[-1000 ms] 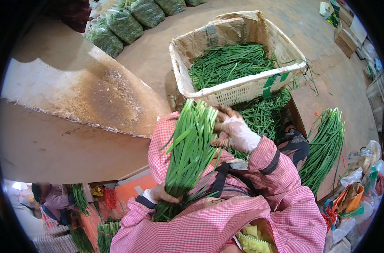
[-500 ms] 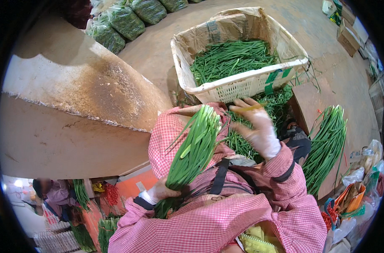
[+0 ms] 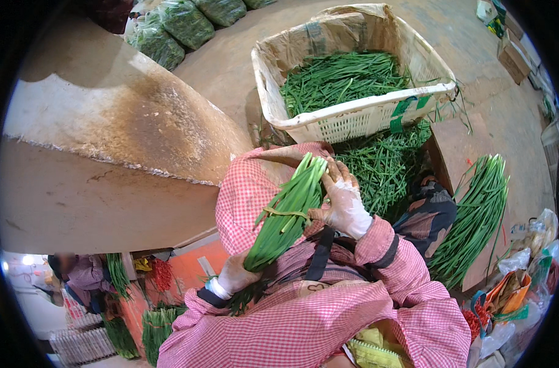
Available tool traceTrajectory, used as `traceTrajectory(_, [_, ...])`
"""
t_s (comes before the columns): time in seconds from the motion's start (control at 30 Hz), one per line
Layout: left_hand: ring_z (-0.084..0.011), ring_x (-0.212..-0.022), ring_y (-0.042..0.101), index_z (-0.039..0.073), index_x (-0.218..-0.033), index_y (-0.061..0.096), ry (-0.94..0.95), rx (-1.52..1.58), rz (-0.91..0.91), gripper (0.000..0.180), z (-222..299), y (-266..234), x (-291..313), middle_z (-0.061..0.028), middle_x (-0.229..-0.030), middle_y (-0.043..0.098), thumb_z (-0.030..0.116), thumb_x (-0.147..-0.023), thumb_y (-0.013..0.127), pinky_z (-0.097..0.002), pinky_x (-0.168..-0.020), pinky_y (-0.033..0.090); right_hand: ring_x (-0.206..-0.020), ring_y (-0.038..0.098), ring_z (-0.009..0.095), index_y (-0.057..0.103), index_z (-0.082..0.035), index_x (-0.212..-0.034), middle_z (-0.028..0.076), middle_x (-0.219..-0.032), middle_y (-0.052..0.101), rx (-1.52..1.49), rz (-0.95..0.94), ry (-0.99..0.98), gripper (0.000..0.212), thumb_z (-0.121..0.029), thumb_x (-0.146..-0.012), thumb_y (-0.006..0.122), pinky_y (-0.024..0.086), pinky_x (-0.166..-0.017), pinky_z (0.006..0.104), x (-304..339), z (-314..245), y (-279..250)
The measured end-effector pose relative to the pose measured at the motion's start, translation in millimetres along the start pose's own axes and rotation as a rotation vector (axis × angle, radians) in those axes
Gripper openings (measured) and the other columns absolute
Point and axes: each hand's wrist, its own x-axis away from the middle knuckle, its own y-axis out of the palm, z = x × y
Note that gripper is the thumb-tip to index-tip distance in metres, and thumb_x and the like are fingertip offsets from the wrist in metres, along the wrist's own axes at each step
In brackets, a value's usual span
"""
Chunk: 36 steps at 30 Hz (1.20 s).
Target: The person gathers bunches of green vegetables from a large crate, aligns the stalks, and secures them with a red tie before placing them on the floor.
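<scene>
Stalk bundle (image 3: 292, 197): slender, pale-ended, banded | left hand (image 3: 236, 274): clamped round it | right hand (image 3: 343, 199): fingers apart

Left fingers (image 3: 253, 277) curled, right fingers (image 3: 335, 170) forward

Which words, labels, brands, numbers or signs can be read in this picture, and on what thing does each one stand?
No text can be read.
Green bunch and its yellowish band: none seen.
Pale clothing patch: heart-like outline, no readable word.
Plastic bags: any print is too small or blurred.
</scene>
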Motion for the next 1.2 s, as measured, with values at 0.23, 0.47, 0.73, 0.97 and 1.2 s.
traceTrajectory(0.23, [-0.0098, -0.097, 0.058, 0.007, -0.127, 0.049, 0.181, -0.082, 0.212, 0.058, -23.1, -8.2, 4.3, -0.0045, -0.108, 0.063, 0.006, -0.072, 0.069, -0.0239, -0.085, 0.046, -0.1, 0.057, 0.029, 0.062, 0.001, -0.097, 0.016, -0.106, 0.061, -0.526, 0.23, 0.156, 0.02, -0.014, -0.085, 0.056, 0.043, -0.089, 0.0373, 6.0, 13.9, -6.5])
traceTrajectory(0.47, [-0.0275, -0.073, 0.064, 0.018, -0.127, 0.051, 0.466, -0.858, 0.507, 0.063, -0.5, -26.4, 9.7, -0.0116, -0.087, 0.065, 0.01, -0.067, 0.067, -0.0348, -0.062, 0.05, -0.108, 0.049, 0.032, 0.059, -0.003, -0.112, 0.018, -0.117, 0.053, 0.045, 0.356, 0.225, 0.046, -0.033, -0.077, 0.066, 0.04, -0.09, 0.0379, 23.9, 90.1, -72.6])
traceTrajectory(0.73, [-0.0236, -0.06, 0.054, 0.016, -0.13, 0.048, 0.459, -1.261, 0.654, 0.061, 13.3, -20.5, 7.9, -0.0052, -0.068, 0.051, 0.011, -0.07, 0.061, -0.0346, -0.055, 0.042, -0.107, 0.052, 0.03, 0.067, -0.01, -0.082, 0.011, -0.106, 0.062, -0.454, 0.249, 0.086, 0.017, -0.026, -0.081, 0.06, 0.036, -0.095, 0.0431, 25.2, 18.9, -45.4])
traceTrajectory(0.97, [-0.0199, -0.062, 0.051, 0.016, -0.13, 0.048, 0.502, -1.409, 0.775, 0.06, 4.5, -27.1, 3.0, -0.0028, -0.072, 0.049, 0.014, -0.072, 0.06, -0.0325, -0.057, 0.04, -0.121, 0.038, 0.037, 0.066, -0.008, -0.097, 0.016, -0.128, 0.049, -0.016, 0.086, 0.041, 0.043, -0.041, -0.07, 0.069, 0.03, -0.099, 0.048, 37.7, -5.5, -56.6])
traceTrajectory(1.2, [-0.0173, -0.061, 0.05, 0.017, -0.127, 0.051, 0.642, -1.465, 0.893, 0.052, 13.6, -43.2, -0.7, -0.0002, -0.074, 0.05, 0.021, -0.076, 0.058, -0.0309, -0.056, 0.038, -0.106, 0.053, 0.033, 0.067, -0.004, -0.082, 0.019, -0.105, 0.06, -0.871, 0.129, 0.266, 0.016, -0.018, -0.081, 0.06, 0.042, -0.09, 0.0401, 30.2, 31.2, -13.8])
